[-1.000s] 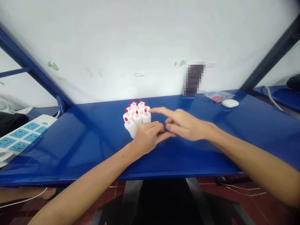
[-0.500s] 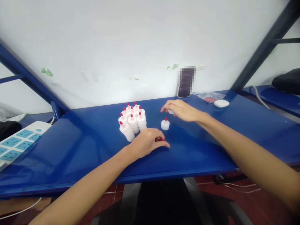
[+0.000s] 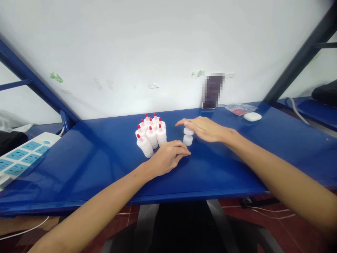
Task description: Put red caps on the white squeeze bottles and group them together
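Note:
My right hand (image 3: 202, 127) grips a white bottle cap with a red tip (image 3: 188, 131). It sits directly above a matching white cap (image 3: 187, 140) standing on the blue table; whether the two touch is hard to tell. My left hand (image 3: 172, 154) is closed in a pinch near the table, just in front of them. Its fingers hide what they hold; a small red tip cap showed there half a second ago. Left of both hands stands a tight cluster of stacked white caps (image 3: 151, 135), each column topped by a red tip.
A power strip (image 3: 28, 154) lies at the left. Behind my right hand, a phone (image 3: 213, 91) leans on the wall. Beside it are a clear bag with red bits (image 3: 240, 109) and a white rounded case (image 3: 252, 116). Blue metal posts (image 3: 302, 52) frame the table (image 3: 105, 168).
My right hand drew back from the left, showing a lone white cap on the table, then brought another cap over it. My left fingers have closed over the red piece.

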`<state>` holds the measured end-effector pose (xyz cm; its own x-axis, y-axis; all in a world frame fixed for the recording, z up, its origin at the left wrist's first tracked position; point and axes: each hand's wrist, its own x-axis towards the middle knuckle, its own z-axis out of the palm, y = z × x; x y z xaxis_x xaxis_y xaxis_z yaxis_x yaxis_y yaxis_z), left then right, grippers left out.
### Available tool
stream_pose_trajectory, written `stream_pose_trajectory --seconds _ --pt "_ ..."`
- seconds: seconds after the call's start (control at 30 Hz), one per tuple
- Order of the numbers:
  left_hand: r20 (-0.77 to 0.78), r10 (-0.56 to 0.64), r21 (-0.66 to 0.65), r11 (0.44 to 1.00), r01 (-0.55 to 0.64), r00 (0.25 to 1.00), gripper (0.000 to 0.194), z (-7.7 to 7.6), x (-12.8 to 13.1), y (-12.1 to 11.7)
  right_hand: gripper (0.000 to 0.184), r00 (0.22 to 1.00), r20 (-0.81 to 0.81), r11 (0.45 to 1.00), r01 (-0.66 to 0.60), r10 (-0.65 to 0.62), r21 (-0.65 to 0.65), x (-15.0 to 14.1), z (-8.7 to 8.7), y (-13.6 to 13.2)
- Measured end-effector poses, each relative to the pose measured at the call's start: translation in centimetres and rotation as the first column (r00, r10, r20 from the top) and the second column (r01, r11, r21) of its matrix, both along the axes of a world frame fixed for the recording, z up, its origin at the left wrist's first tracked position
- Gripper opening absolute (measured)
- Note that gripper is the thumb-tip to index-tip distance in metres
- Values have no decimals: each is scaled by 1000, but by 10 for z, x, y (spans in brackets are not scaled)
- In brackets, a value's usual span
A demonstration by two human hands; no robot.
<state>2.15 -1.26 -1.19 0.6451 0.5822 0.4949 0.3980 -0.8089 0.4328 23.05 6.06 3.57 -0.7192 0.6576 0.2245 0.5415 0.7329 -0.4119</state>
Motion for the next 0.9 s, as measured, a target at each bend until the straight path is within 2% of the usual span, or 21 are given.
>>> stream_pose_trajectory --seconds 0.23,0.37,0.47,0.57,0.67,0.73,0.83,0.9 --pt "11 14 29 999 -14 1000 23 1 0 0 48 989 138 999 -53 52 5 1 -1 5" --pt "33 62 36 997 -63 998 15 2 0 0 48 984 176 999 -36 38 -15 1 -3 7" --pt "58 122 17 992 -123 991 13 3 1 -1 43 996 80 998 42 -46 50 2 -1 6" --pt "101 140 -25 990 -138 985 8 4 1 -2 33 970 -210 986 145 -124 88 4 0 10" --pt "119 115 -42 993 -111 986 8 3 2 -3 16 841 -517 986 127 -163 -104 3 -11 23" --pt "100 97 -43 995 -93 990 13 2 3 -3 11 779 -591 966 73 -210 -247 2 -25 34" --pt "45 65 -48 997 -62 997 18 2 3 -3 18 792 -553 931 54 -260 -361 0 -44 47" --pt "-2 37 -46 998 -38 999 20 1 2 -3 24 825 -499 927 76 -265 -367 3 -49 51"
